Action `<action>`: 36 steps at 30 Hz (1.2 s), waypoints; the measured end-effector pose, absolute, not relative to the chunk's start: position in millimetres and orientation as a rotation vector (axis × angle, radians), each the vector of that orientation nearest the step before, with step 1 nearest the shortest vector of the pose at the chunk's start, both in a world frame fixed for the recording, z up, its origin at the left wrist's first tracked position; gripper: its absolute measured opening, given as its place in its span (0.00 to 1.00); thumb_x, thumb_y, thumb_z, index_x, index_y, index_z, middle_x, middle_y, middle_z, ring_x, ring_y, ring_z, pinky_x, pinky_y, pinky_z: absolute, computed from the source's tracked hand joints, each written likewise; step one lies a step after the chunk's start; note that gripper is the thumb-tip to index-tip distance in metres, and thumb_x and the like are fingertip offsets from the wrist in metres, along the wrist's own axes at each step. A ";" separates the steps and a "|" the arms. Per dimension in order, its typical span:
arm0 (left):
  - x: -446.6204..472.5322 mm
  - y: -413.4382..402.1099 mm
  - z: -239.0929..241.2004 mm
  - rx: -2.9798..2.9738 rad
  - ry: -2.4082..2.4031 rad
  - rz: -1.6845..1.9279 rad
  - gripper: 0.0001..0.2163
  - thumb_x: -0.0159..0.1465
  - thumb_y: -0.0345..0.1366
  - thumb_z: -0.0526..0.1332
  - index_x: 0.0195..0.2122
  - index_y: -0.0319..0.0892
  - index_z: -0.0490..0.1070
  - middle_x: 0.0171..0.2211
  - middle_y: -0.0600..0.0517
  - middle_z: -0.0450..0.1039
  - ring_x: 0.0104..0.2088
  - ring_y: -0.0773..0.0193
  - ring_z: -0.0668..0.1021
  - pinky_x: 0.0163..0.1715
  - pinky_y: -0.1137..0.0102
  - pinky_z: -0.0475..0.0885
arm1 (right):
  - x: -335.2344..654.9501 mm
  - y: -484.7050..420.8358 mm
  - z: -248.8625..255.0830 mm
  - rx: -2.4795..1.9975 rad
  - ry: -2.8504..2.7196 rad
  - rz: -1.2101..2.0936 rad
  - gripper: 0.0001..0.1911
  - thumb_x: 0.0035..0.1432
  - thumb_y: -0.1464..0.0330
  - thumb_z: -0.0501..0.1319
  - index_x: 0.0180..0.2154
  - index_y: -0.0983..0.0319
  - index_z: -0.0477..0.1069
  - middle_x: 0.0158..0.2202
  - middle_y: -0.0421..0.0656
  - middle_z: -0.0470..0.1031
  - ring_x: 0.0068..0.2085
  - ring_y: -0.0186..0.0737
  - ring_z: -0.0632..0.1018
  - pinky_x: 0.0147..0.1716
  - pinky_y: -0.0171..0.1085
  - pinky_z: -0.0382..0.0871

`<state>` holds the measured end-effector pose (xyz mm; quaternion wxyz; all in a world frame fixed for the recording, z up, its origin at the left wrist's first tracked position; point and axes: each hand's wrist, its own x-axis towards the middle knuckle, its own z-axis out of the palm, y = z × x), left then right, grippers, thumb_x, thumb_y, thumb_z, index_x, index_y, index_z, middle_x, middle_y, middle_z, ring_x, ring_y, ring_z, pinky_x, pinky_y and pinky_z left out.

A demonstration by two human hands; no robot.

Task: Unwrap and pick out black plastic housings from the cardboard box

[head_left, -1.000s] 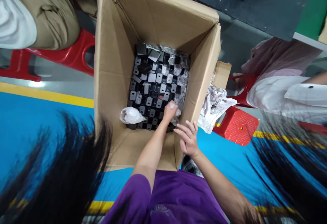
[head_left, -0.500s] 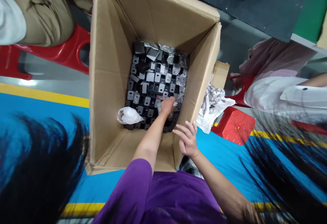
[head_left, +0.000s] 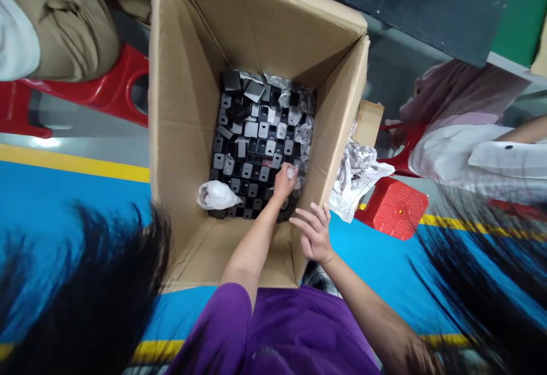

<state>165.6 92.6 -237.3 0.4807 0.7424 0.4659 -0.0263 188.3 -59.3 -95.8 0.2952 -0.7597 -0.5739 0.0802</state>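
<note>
Left hand (head_left: 282, 183) pinches crinkly clear wrap (head_left: 291, 172) among boxy black parts (head_left: 252, 135) in a cardboard box (head_left: 183, 107); right hand (head_left: 315, 233) hovers, fingers spread.

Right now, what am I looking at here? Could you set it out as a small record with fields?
Setting: open cardboard box standing on a blue floor
Box contents: black parts packed in rows, some in clear wrap; a clear plastic bundle lying on them
Left hand: deep in the box, closed on what looks like a clear-wrapped piece
Right hand: open, fingers spread, at the box's near right corner
Beside the box: crumpled wrapping, red stool
Others: a seated person at right
</note>
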 end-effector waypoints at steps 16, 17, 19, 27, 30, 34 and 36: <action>175.4 130.2 -233.9 1.884 1.093 0.185 0.06 0.67 0.33 0.62 0.39 0.43 0.79 0.41 0.48 0.83 0.42 0.62 0.83 0.46 0.71 0.74 | 189.0 -55.7 -95.1 -1.917 -1.525 0.227 0.21 0.56 0.77 0.51 0.48 0.60 0.75 0.51 0.43 0.76 0.67 0.43 0.62 0.73 0.48 0.39; 175.2 132.6 -234.5 1.894 1.086 0.180 0.05 0.66 0.33 0.63 0.39 0.43 0.79 0.41 0.48 0.83 0.43 0.61 0.83 0.46 0.71 0.74 | 189.2 -55.6 -94.6 -1.914 -1.530 0.223 0.21 0.57 0.77 0.51 0.48 0.60 0.75 0.51 0.44 0.76 0.68 0.43 0.61 0.73 0.48 0.39; 170.9 135.8 -234.2 1.909 1.081 0.177 0.07 0.66 0.36 0.64 0.43 0.42 0.79 0.44 0.46 0.82 0.46 0.58 0.82 0.48 0.69 0.73 | 189.7 -56.3 -93.9 -1.927 -1.533 0.220 0.21 0.58 0.77 0.50 0.48 0.60 0.74 0.51 0.44 0.76 0.68 0.44 0.61 0.73 0.48 0.39; 92.8 116.7 -221.5 2.278 0.571 -0.458 0.43 0.55 0.59 0.68 0.67 0.43 0.59 0.59 0.37 0.65 0.45 0.48 0.80 0.40 0.63 0.72 | 187.8 -61.7 -101.5 -1.951 -1.532 0.222 0.22 0.61 0.75 0.48 0.50 0.54 0.72 0.53 0.41 0.75 0.69 0.41 0.60 0.72 0.51 0.41; 65.0 101.8 -223.1 2.256 0.317 -0.594 0.29 0.63 0.51 0.63 0.62 0.42 0.65 0.54 0.39 0.68 0.43 0.52 0.78 0.40 0.63 0.72 | 187.3 -64.0 -105.8 -1.980 -1.568 0.220 0.24 0.60 0.73 0.49 0.52 0.51 0.72 0.53 0.40 0.76 0.69 0.42 0.61 0.71 0.54 0.45; 49.6 84.6 -226.2 2.166 0.282 -0.608 0.17 0.69 0.45 0.59 0.55 0.41 0.69 0.49 0.46 0.72 0.45 0.57 0.77 0.46 0.59 0.74 | 188.6 -65.4 -106.9 -1.994 -1.599 0.230 0.27 0.58 0.73 0.50 0.55 0.49 0.71 0.55 0.41 0.74 0.70 0.41 0.59 0.71 0.54 0.45; 48.6 76.9 -226.3 2.111 0.302 -0.599 0.18 0.69 0.44 0.61 0.55 0.40 0.69 0.52 0.45 0.72 0.48 0.57 0.77 0.48 0.57 0.76 | 189.5 -65.1 -106.7 -1.965 -1.601 0.228 0.28 0.57 0.73 0.50 0.57 0.50 0.70 0.56 0.40 0.72 0.71 0.41 0.56 0.72 0.52 0.43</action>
